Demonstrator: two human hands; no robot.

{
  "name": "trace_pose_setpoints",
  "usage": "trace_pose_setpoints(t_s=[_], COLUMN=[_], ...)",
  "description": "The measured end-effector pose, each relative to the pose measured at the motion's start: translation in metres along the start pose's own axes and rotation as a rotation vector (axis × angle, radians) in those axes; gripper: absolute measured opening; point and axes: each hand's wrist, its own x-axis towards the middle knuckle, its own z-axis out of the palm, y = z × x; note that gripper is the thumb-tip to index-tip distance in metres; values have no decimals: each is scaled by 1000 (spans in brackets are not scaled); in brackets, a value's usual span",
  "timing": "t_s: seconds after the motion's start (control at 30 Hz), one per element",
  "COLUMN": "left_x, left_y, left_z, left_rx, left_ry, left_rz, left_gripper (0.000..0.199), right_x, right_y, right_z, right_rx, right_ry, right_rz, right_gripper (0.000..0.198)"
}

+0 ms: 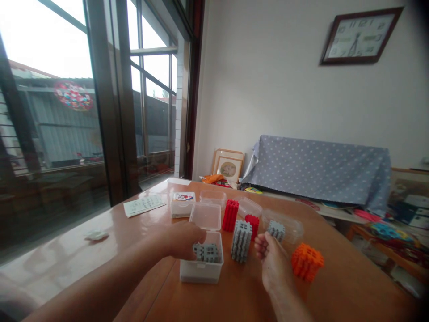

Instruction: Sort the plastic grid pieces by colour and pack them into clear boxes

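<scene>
My left hand (186,239) reaches over a clear plastic box (201,273) with its hinged lid (205,217) tipped back. Its thumb and fingers close around grey interlocking plastic pieces (208,252) at the box's opening; some fingertips are hidden. To the right, my right hand (273,257) is above the table with its fingers curled in. Whatever they hold, if anything, does not show. Between the hands stands a tall grey stack of notched pieces (241,241). A shorter grey stack (276,230) lies just beyond my right hand, and an orange stack (307,261) is to its right.
Behind are a red stack (230,215), a shorter red stack (252,226) and clear containers (295,228). A lidded box with a printed label (182,205) and a written sheet (145,205) lie at the back left. A small crumpled item (96,235) sits on the wooden table (161,295).
</scene>
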Motion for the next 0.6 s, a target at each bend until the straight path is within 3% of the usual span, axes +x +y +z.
trace_pose_setpoints(t_s=[0.33, 0.6], left_x=[2, -1], left_y=[4, 3], left_z=[-3, 2], left_rx=[-2, -34], left_ry=[-12, 48], left_rz=[-42, -10], left_gripper=[35, 15], right_x=[-3, -4], right_y=[-3, -4], right_z=[0, 2], right_rx=[7, 7], right_ry=[-5, -6], right_rz=[-3, -8], right_gripper=[36, 34])
